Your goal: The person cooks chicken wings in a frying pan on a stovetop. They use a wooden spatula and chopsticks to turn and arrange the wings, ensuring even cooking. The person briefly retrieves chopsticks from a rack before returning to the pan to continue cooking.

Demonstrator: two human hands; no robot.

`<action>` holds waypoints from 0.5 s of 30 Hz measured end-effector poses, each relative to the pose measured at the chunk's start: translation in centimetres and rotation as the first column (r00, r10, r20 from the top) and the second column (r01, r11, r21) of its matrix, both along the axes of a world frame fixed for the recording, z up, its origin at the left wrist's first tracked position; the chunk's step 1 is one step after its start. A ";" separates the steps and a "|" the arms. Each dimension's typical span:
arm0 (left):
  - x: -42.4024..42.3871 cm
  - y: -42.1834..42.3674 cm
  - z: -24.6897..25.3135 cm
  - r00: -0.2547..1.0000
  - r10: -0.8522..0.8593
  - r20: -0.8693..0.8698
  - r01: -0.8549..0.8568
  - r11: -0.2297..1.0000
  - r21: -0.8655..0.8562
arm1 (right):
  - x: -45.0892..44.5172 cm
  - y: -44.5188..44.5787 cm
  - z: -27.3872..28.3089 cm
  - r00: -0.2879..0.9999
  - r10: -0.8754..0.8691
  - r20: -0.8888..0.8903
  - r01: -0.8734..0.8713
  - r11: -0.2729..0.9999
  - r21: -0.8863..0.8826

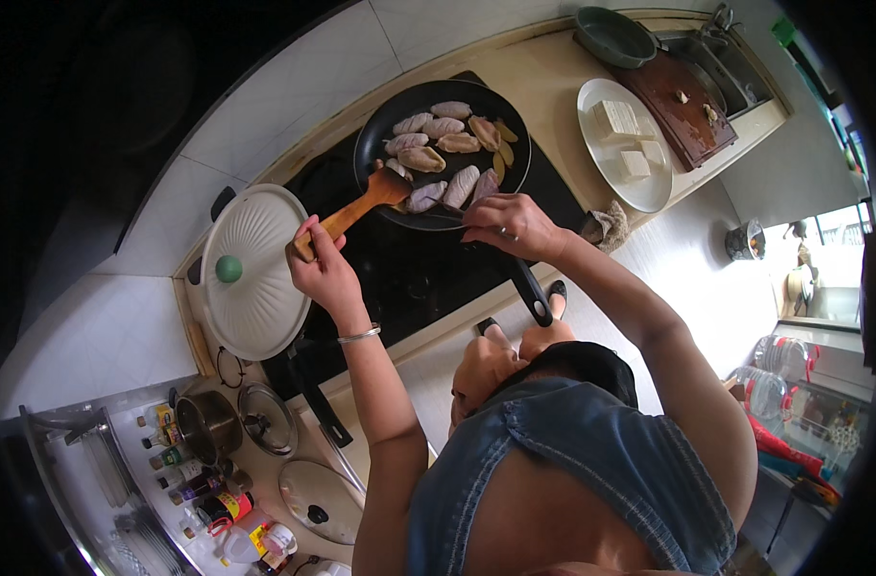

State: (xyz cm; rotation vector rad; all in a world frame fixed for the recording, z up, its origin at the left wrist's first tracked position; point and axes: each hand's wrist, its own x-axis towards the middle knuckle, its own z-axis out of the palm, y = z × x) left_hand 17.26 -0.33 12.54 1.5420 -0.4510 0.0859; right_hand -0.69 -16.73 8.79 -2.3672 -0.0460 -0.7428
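Note:
My left hand (324, 270) grips a wooden spatula (355, 212), whose blade rests over the lower left of a black frying pan (438, 93). In the pan lie several pale chicken wing pieces (421, 159) and yellowish slices (506, 153), perhaps ginger. My right hand (510, 222), at the pan's near edge, is closed around a thin dark utensil (446, 207); its tip is at a wing piece (428, 196) beside the spatula blade. The fingers hide most of this utensil, so its kind is unclear. The pan's handle (530, 291) points toward me, below the right hand.
A white ribbed pot lid (258, 317) with a green knob stands left on the black cooktop (402, 281). To the right are an oval plate (646, 198) with white blocks, perhaps tofu, a cutting board (668, 101), a cloth (607, 227) and a sink (744, 79). Bottles and a steel pot (207, 428) stand lower left.

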 end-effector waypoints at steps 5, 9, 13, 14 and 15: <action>0.4 0.1 -0.3 1.000 -0.012 0.024 0.012 1.000 0.016 | 0.0 0.0 -0.3 0.999 0.026 0.026 -0.020 0.975 -0.223; 0.4 0.0 -0.2 0.998 -0.024 0.065 0.022 0.999 0.034 | -0.5 -0.6 -0.3 0.997 0.061 0.056 -0.042 0.955 -0.292; 0.5 0.0 -0.2 0.995 -0.040 0.087 0.036 0.998 0.046 | 0.0 -1.5 -0.7 0.987 0.130 0.094 -0.090 0.934 -0.346; 0.5 -0.1 0.0 0.996 -0.041 0.085 0.036 0.998 0.057 | 0.0 -1.6 -0.7 0.987 0.129 0.097 -0.088 0.934 -0.345; 0.5 -0.1 0.1 0.996 -0.040 0.085 0.035 0.997 0.069 | 0.1 -1.8 -0.7 0.986 0.129 0.102 -0.087 0.935 -0.344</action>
